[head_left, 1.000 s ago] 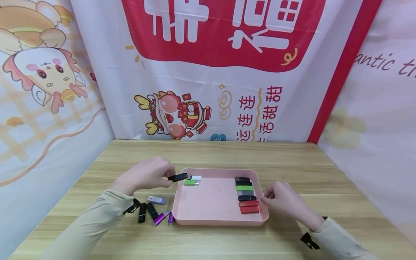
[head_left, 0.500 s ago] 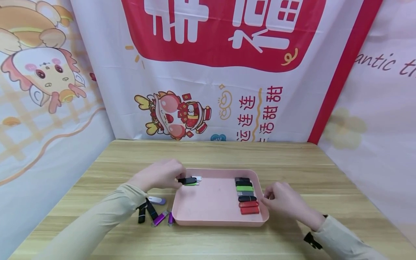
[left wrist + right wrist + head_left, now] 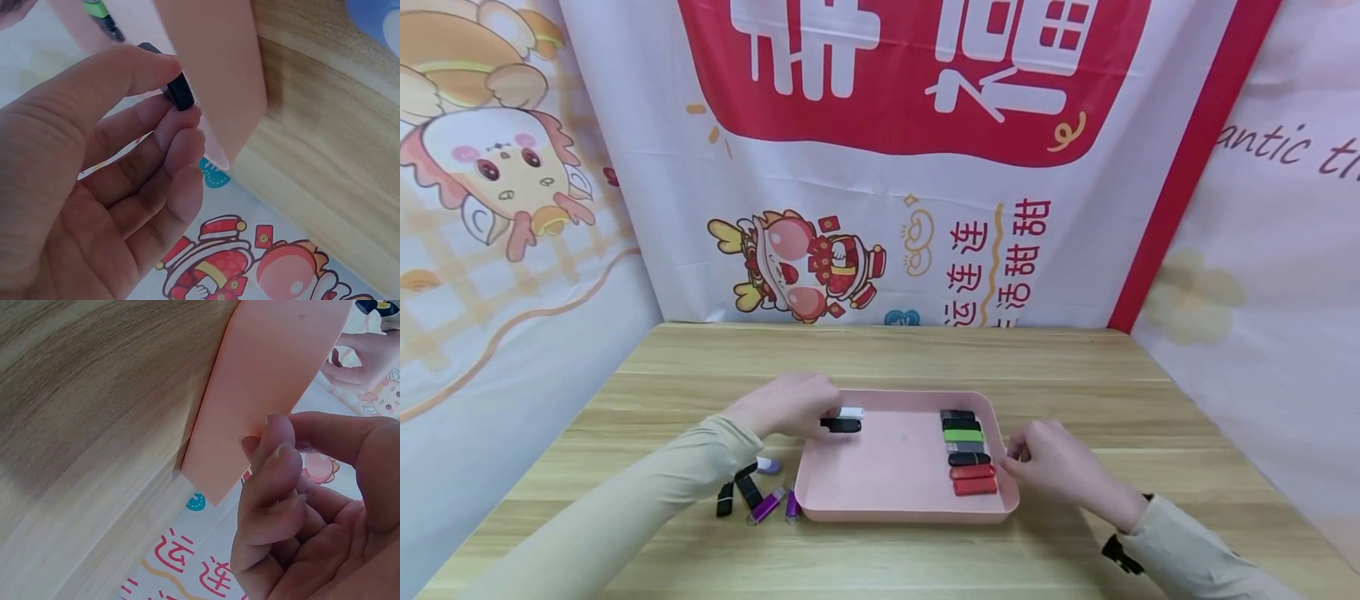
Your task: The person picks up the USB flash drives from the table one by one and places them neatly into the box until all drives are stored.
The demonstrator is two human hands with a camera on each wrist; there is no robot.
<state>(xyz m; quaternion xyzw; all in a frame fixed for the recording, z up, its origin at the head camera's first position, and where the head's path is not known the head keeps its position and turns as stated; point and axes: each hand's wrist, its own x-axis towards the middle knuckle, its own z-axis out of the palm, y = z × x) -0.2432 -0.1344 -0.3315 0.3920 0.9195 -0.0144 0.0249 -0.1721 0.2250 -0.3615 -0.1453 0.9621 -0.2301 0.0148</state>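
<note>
In the head view my left hand (image 3: 792, 405) reaches over the back left corner of a pink tray (image 3: 906, 515). Thumb and index finger pinch a black USB flash drive (image 3: 843, 426), also visible in the left wrist view as a dark drive (image 3: 181, 92) beside the tray wall. A white flash drive (image 3: 852, 412) lies just behind it; the green one there is hidden. My right hand (image 3: 1051, 455) holds the tray's right rim between thumb and fingers. Along that side runs a column of flash drives, with a green-and-black one (image 3: 963, 435) and a red one (image 3: 975, 486).
Left of the tray, loose flash drives lie on the wooden table (image 3: 895, 558): a purple one (image 3: 767, 505), a smaller purple one (image 3: 792, 506), black ones (image 3: 748, 492) and a white-and-lilac one (image 3: 768, 466). A printed cloth (image 3: 850, 183) hangs behind the table.
My left hand has carried the black flash drive rightward from the tray's left edge and lowered it into the corner, over the green drive. My right hand stays at the rim.
</note>
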